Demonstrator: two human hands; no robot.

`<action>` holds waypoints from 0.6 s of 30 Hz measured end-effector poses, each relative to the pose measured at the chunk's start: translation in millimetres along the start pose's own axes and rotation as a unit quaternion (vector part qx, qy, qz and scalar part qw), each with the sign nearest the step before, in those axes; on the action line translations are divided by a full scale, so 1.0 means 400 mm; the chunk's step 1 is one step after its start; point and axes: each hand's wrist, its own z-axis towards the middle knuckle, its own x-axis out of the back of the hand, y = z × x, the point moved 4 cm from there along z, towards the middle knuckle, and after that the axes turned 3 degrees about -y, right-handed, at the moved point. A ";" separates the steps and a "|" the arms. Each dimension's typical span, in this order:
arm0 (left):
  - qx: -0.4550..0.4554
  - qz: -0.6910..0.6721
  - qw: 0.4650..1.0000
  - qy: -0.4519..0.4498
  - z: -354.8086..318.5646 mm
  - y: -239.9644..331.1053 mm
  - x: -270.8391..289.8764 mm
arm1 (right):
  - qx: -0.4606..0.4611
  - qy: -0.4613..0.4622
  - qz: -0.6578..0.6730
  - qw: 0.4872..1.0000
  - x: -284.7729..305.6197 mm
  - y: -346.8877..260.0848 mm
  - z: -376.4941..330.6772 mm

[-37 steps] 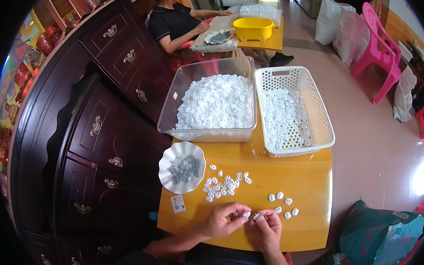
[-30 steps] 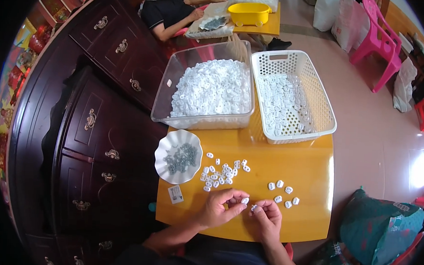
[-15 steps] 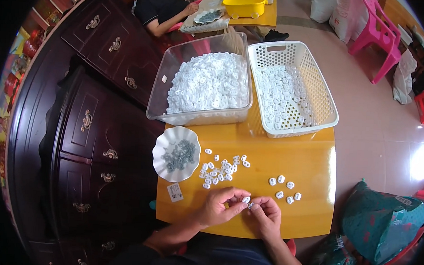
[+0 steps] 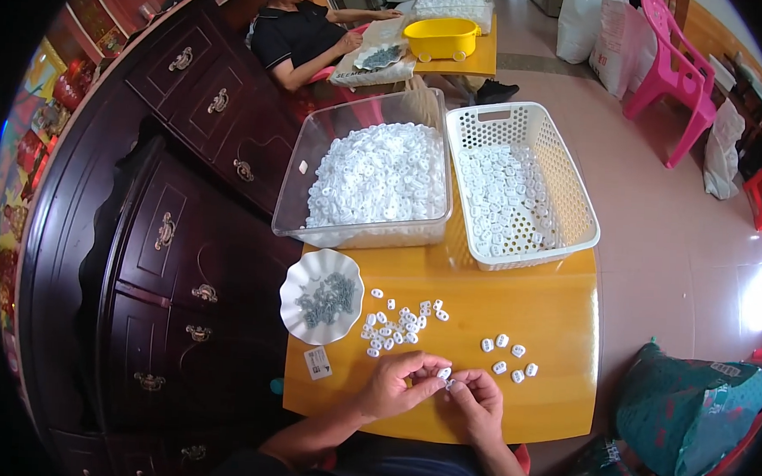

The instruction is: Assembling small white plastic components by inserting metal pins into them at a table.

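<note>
Nearest the lower edge, the left hand (image 4: 395,383) and the right hand (image 4: 476,402) are meeting over the front of the yellow counter (image 4: 558,316). Both are pinching one small white piece (image 4: 444,373) between their fingertips, each grip closed on it; whether a second, smaller part is held there too is too fine to tell. Compared with a second ago the hands are sitting in nearly the same spot, fingers working close together, so the same piece appears to be still in hand rather than set down.

Just beyond the left hand, a loose cluster of white pieces (image 4: 398,323) is lying on the counter, and a smaller group of white pieces (image 4: 506,357) is lying near the right hand. A small printed card (image 4: 317,363) is resting at the left edge. Beside it a scalloped white dish (image 4: 320,295) is holding small grey metal parts (image 4: 326,294).

Farther back, a clear plastic bin (image 4: 366,185) is heaped with white pieces, touching a white perforated basket (image 4: 522,185) with a thinner layer. Beyond, another person (image 4: 301,31) is sitting at a second counter with a yellow tub (image 4: 441,36).
</note>
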 end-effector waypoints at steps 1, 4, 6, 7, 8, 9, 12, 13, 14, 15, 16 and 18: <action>0.000 -0.011 1.000 -0.001 0.001 -0.004 0.001 | -0.001 0.002 -0.003 1.000 -0.002 0.001 0.002; -0.004 -0.029 1.000 -0.005 0.001 -0.006 0.001 | -0.005 0.008 -0.003 1.000 -0.006 0.003 0.006; -0.012 -0.034 0.999 -0.003 -0.003 -0.004 -0.003 | -0.005 0.006 -0.002 1.000 -0.004 0.005 0.002; -0.019 -0.038 0.999 0.000 -0.005 -0.003 -0.003 | -0.005 0.006 -0.002 1.000 -0.003 0.008 0.002; -0.019 -0.038 0.999 0.000 -0.008 -0.002 -0.003 | -0.002 0.006 0.000 1.000 -0.003 0.009 0.001; -0.010 -0.044 0.999 0.000 -0.010 -0.004 -0.003 | 0.000 0.007 0.003 1.000 -0.003 0.010 0.001; -0.001 -0.047 0.999 0.003 -0.012 -0.005 -0.001 | 0.001 0.004 -0.006 1.000 -0.002 0.007 0.003; 0.000 -0.044 0.999 0.005 -0.012 -0.005 0.000 | 0.001 0.004 -0.006 1.000 -0.001 0.007 0.003; 0.000 -0.044 0.999 0.004 -0.011 -0.005 0.002 | 0.004 0.003 -0.005 1.000 -0.001 0.007 0.004; -0.002 -0.030 1.000 0.001 -0.007 -0.005 0.004 | 0.007 0.003 -0.004 1.000 -0.001 0.006 0.004; -0.002 -0.017 1.000 -0.002 -0.006 -0.005 0.005 | 0.007 0.003 -0.004 1.000 -0.001 0.005 0.004; 0.002 -0.028 1.000 -0.002 -0.006 -0.005 0.001 | 0.003 0.008 -0.004 1.000 -0.002 0.000 0.003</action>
